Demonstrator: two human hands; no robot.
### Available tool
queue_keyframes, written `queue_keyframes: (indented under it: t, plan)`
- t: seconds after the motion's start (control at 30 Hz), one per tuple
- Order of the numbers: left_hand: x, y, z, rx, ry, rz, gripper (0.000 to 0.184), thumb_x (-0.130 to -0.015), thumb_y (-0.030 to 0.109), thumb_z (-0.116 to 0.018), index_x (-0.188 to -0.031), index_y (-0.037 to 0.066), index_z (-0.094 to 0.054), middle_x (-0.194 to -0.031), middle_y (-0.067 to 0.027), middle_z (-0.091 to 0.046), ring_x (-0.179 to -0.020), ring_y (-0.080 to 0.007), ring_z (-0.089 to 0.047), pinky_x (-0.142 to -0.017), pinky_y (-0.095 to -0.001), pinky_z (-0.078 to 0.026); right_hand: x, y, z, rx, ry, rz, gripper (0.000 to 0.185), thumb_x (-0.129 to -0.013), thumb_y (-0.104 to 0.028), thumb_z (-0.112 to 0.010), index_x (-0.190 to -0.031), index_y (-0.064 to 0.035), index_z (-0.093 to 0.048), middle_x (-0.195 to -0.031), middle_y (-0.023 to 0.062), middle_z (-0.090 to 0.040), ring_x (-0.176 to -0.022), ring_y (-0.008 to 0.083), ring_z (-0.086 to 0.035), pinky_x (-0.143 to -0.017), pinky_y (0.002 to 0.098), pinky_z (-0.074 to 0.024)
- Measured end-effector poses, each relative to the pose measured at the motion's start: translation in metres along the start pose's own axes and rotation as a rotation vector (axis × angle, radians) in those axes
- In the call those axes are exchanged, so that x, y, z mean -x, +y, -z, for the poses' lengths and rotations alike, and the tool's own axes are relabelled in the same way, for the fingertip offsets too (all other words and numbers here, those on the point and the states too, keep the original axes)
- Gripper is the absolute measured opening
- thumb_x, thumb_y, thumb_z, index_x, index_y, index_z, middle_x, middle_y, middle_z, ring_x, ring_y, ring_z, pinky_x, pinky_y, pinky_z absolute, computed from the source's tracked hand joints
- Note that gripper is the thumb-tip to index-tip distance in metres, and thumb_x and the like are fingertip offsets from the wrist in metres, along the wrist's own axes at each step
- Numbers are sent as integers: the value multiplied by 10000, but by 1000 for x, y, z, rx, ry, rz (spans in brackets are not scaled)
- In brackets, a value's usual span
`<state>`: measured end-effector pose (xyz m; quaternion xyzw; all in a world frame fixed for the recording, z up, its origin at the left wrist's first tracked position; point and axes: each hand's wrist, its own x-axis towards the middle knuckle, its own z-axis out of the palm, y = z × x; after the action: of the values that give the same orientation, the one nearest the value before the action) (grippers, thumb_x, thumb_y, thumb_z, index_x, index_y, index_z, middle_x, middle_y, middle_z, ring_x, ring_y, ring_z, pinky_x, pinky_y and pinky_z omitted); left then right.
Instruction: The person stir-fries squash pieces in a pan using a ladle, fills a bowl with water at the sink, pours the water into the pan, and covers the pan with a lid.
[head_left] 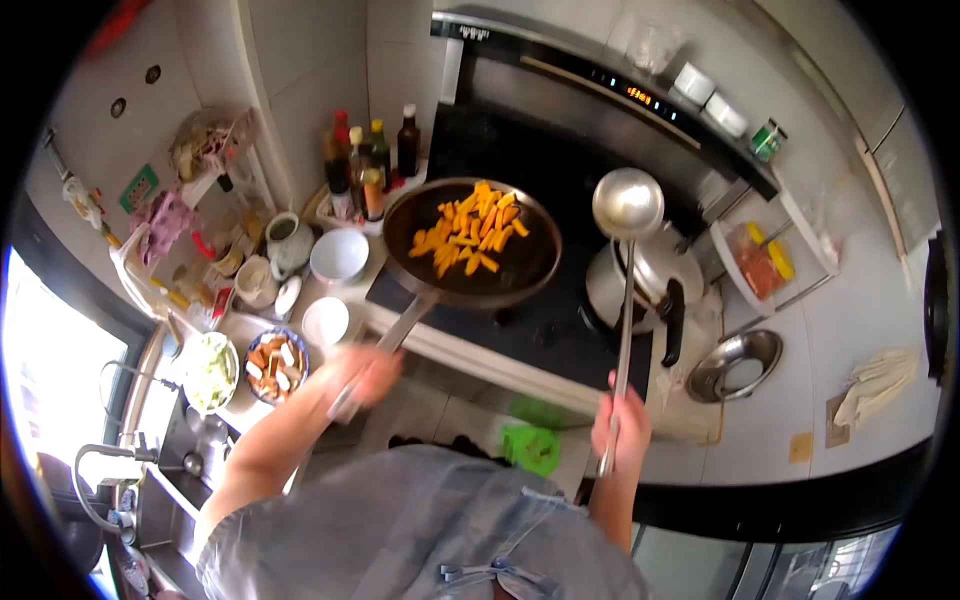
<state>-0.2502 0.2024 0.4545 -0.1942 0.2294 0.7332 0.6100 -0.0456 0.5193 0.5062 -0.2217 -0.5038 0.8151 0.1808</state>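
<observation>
My left hand (pixel 366 378), a little blurred, is wrapped around the long metal handle of a frying pan (pixel 520 268). Orange strips of food (pixel 470 232) lie heaped toward the far side of the pan, which is over the left part of the black stove. In my right hand (pixel 622 425) is the handle of a steel ladle (pixel 628 203), its bowl up and away from the pan. Beneath the ladle, a lidded pressure cooker (pixel 655 275) with a black handle sits on the right of the stove.
Left counter: a bowl of pale green pieces (pixel 209 372), a patterned bowl of brown and white pieces (pixel 277 366), white bowls (pixel 339 257) and several sauce bottles (pixel 408 140). A sink (pixel 165 510) lies lower left. At right are a steel basin (pixel 735 365) and cloth (pixel 875 388). A green bin (pixel 530 449) stands below.
</observation>
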Motion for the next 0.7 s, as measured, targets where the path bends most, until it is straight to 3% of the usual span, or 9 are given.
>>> queue_keyframes:
  t: [0.13, 0.23, 0.33, 0.37, 0.47, 0.5, 0.53, 0.57, 0.7]
  plan:
    - [27, -4, 14, -125, -115, -13, 54, -869, 115, -424, -895, 113, -471, -488, 63, -347, -344, -53, -343, -278, -200, -266, -4, 8, 3, 14, 108, -1, 284, -892, -106, -415, -1149, -19, -499, -658, 48, -481, -338, 86, -365, -283, 219, -292]
    - [-36, 23, -32, -460, -128, -294, 292, -879, 141, -433, -592, 137, -377, -471, 55, -365, -344, -56, -339, -317, -194, -260, -25, -1, -18, -28, 113, 12, 263, -897, -116, -425, -1130, -21, -502, -669, 39, -481, -345, 70, -366, -290, 206, -295]
    - [-30, 13, 1, -427, -40, -276, 198, -847, 112, -459, -653, 116, -416, -499, 39, -377, -377, -79, -352, -353, -191, -293, -15, -2, -10, -62, 51, 25, 265, -902, -118, -426, -1137, -23, -502, -701, 37, -484, -359, 65, -369, -290, 202, -299]
    - [5, 4, 0, -55, 0, -71, 123, -841, 101, -473, -725, 102, -433, -501, 38, -367, -357, -76, -342, -314, -199, -264, -8, 3, 4, -43, 33, 21, 268, -902, -120, -428, -1140, -23, -502, -705, 36, -482, -362, 64, -366, -289, 202, -297]
    - [54, -8, -10, -260, -92, -96, 70, -852, 82, -417, -837, 114, -477, -487, 54, -337, -330, -54, -323, -275, -187, -249, -10, 4, 5, -21, -12, 57, 277, -904, -130, -437, -1153, -28, -498, -722, 34, -481, -373, 63, -363, -292, 205, -287]
    - [29, -3, -4, 15, 6, -23, 97, -855, 86, -424, -768, 106, -462, -488, 56, -346, -330, -57, -328, -277, -187, -260, -12, 2, -3, -8, 30, 33, 275, -904, -131, -438, -1151, -29, -500, -721, 35, -481, -374, 62, -365, -294, 205, -287]
    - [-2, 8, -6, 8, -7, -72, 198, -859, 99, -428, -662, 118, -424, -482, 57, -348, -331, -65, -336, -286, -199, -265, -17, 2, -11, -6, 70, 19, 273, -904, -132, -438, -1149, -30, -501, -720, 35, -481, -375, 61, -366, -296, 205, -286]
    - [-38, 23, -7, -318, -103, -253, 295, -876, 127, -423, -587, 130, -366, -483, 53, -359, -329, -65, -341, -296, -207, -269, -27, 3, -14, 11, 24, 42, 268, -903, -133, -439, -1143, -33, -506, -720, 36, -480, -381, 58, -370, -301, 202, -291]
    - [-52, 25, -21, -203, -141, -173, 305, -887, 134, -428, -587, 129, -369, -474, 40, -353, -332, -62, -327, -301, -200, -261, -21, -5, -24, 0, 2, 34, 276, -906, -132, -429, -1150, -24, -497, -713, 39, -477, -379, 55, -369, -298, 200, -292]
